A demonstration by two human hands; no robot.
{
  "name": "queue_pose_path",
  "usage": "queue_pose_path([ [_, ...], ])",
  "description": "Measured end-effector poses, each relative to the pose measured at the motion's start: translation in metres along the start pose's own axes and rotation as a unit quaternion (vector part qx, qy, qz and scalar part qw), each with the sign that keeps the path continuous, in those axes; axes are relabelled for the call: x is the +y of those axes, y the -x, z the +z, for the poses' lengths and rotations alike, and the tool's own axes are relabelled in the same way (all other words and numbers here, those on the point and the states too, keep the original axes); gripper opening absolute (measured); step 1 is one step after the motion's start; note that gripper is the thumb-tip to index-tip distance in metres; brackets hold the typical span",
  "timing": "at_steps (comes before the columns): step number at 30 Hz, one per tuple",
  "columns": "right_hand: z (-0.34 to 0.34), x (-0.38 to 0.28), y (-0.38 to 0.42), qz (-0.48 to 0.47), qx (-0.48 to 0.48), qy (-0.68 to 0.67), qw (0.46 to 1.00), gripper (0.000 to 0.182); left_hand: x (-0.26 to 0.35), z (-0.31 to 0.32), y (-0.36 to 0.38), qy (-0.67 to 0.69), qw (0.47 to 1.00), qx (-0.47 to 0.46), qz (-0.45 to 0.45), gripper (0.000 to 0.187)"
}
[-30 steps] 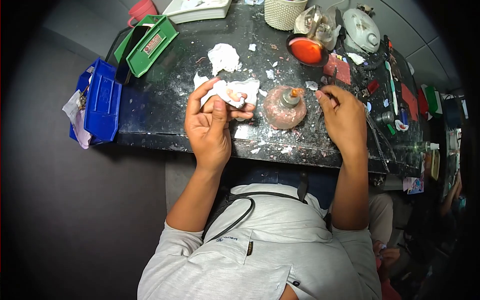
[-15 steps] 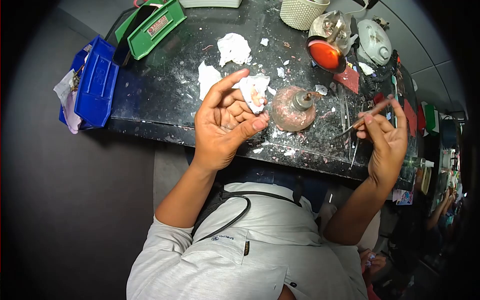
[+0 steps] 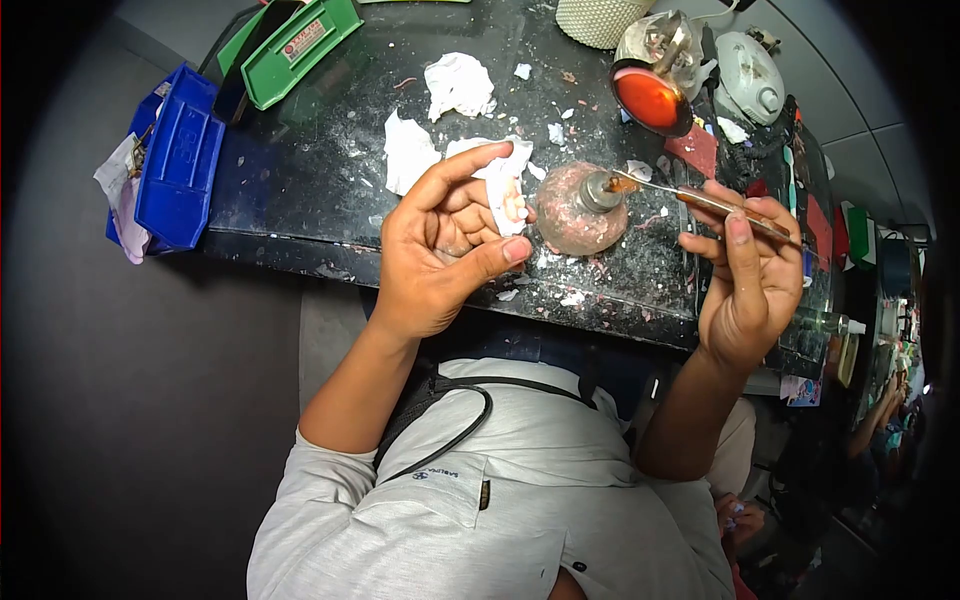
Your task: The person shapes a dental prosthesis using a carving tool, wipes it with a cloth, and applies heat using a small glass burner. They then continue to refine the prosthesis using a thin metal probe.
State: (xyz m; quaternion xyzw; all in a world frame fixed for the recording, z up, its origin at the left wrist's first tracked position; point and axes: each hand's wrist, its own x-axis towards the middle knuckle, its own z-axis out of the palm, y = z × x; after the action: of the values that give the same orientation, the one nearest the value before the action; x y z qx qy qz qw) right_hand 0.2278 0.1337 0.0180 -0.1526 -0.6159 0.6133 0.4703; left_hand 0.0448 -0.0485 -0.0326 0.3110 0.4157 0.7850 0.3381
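Brown-handled tool in right hand, label on green bin unreadable

The left hand holds a white tissue; the right hand angles a wooden-handled metal tool, its tip at the burner's wick.
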Motion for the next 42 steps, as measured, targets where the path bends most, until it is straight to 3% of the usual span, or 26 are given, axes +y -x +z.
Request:
queue_pose_path([
  [8,-0.002,0.001,0.003,0.032,0.021,0.008,0.999,0.013,0.002,0.003,0.000,0.008,1.000,0.002,-0.003,0.070],
  [24,-0.004,0.001,0.004,0.029,0.045,0.009,0.999,0.014,0.002,0.003,-0.001,0.015,1.000,-0.021,-0.008,0.068],
  [42,0.001,-0.008,0.011,0.027,0.011,-0.003,1.000,0.015,0.000,0.001,0.001,-0.039,0.998,-0.048,-0.006,0.068],
])
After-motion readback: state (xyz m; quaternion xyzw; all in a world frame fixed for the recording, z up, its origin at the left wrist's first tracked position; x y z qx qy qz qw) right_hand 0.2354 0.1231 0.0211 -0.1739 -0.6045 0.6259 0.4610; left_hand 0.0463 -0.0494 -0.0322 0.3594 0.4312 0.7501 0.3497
